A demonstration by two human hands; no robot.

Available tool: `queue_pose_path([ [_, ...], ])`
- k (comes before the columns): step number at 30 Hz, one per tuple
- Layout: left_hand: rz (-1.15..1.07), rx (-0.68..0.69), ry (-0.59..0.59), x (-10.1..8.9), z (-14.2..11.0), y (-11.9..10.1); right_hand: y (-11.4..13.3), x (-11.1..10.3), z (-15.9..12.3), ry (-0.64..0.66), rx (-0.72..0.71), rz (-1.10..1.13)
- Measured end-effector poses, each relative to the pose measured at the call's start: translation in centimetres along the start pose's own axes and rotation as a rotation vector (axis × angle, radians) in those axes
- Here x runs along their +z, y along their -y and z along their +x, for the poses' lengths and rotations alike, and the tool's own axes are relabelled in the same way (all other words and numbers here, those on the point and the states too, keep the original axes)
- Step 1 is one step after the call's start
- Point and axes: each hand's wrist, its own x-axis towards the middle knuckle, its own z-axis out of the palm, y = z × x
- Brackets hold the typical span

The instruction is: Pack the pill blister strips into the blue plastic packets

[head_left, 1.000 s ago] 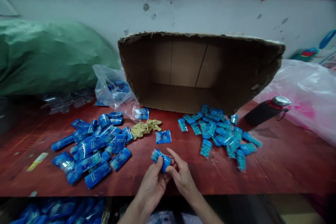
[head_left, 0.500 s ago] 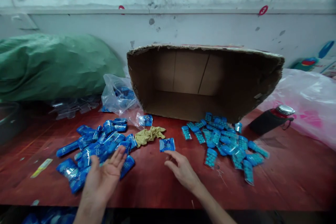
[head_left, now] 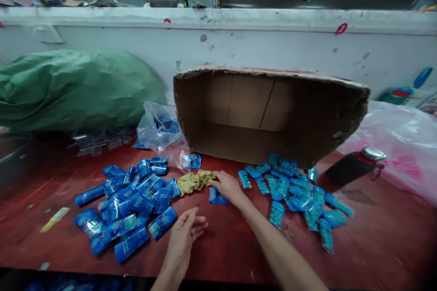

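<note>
My right hand (head_left: 228, 186) reaches over the table, its thumb and fingers closed at the right end of a crumpled yellowish cloth (head_left: 193, 183). Under that hand lies a flat blue packet (head_left: 217, 196), partly covered by it. My left hand (head_left: 186, 233) hovers nearer the front edge, palm turned inward, fingers loosely bent and apart from the thumb, with nothing in it. Just left of it is a heap of shiny blue packets (head_left: 131, 204). To the right lies a pile of small clear containers with blue caps and blue-green balls inside (head_left: 300, 195).
An open cardboard box (head_left: 246, 141) lies on its side at the back of the red table (head_left: 225, 254). Beside it are a clear bag (head_left: 160, 120) with blue packets and a tilted dark bottle (head_left: 355, 166). A large green sack (head_left: 82, 91) rests at left.
My right hand has moved forward from the single blue packet to the yellowish cloth. My left hand has swung right, away from above the packet heap, and turned its palm inward.
</note>
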Motion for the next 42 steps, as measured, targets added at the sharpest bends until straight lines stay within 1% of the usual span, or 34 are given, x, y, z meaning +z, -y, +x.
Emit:
queue_pose_path([
  [3,0.052,-0.004,0.001,0.1,0.8,1.1,-1.4,-0.2,-3.0,-0.045,0.003,-0.049],
  [6,0.073,-0.001,0.018,0.5,1.3,1.5,-1.8,0.6,-5.1,-0.089,0.027,-0.080],
  [10,0.103,0.007,0.026,1.2,1.4,2.1,-1.4,1.5,-6.2,-0.160,0.049,-0.084],
  [13,0.104,0.044,-0.040,1.7,1.4,2.6,-0.8,1.1,-7.1,-0.206,0.037,-0.070],
  [15,0.112,0.081,-0.061,2.2,1.5,2.8,-0.2,0.6,-8.0,-0.245,-0.002,-0.014],
  [19,0.124,0.083,0.038,2.9,2.0,2.8,1.0,0.2,-9.6,-0.295,-0.076,0.221],
  [22,0.107,0.051,0.037,3.1,2.5,2.8,1.3,0.5,-9.5,-0.297,-0.024,0.446],
  [24,0.105,0.030,0.005,3.2,2.8,2.8,1.3,0.8,-8.9,-0.279,0.015,0.521],
  [28,0.088,-0.030,-0.013,3.5,3.3,2.6,0.8,1.7,-7.5,-0.231,0.058,0.416],
  [31,0.075,-0.082,0.006,3.1,2.9,2.2,0.1,2.0,-6.5,-0.254,0.117,0.343],
  [33,0.063,-0.104,0.013,2.6,2.5,2.0,-0.2,1.7,-6.2,-0.262,0.149,0.299],
  [36,-0.015,-0.096,0.034,2.0,1.8,1.8,-0.3,0.9,-6.4,-0.296,0.179,0.270],
  [37,-0.045,-0.085,0.037,2.0,1.7,1.9,-0.2,0.7,-6.6,-0.317,0.187,0.314],
  [38,-0.069,-0.074,0.039,2.0,1.6,1.9,-0.1,0.5,-6.9,-0.323,0.194,0.405],
  [39,-0.082,-0.061,0.038,2.1,1.6,2.0,0.2,0.5,-7.2,-0.298,0.205,0.554],
  [41,-0.083,-0.027,0.035,2.4,1.7,2.1,0.6,0.8,-7.8,-0.164,0.227,0.918],
  [42,-0.075,-0.010,0.042,2.6,1.8,2.2,0.8,1.1,-8.1,-0.087,0.238,1.061],
])
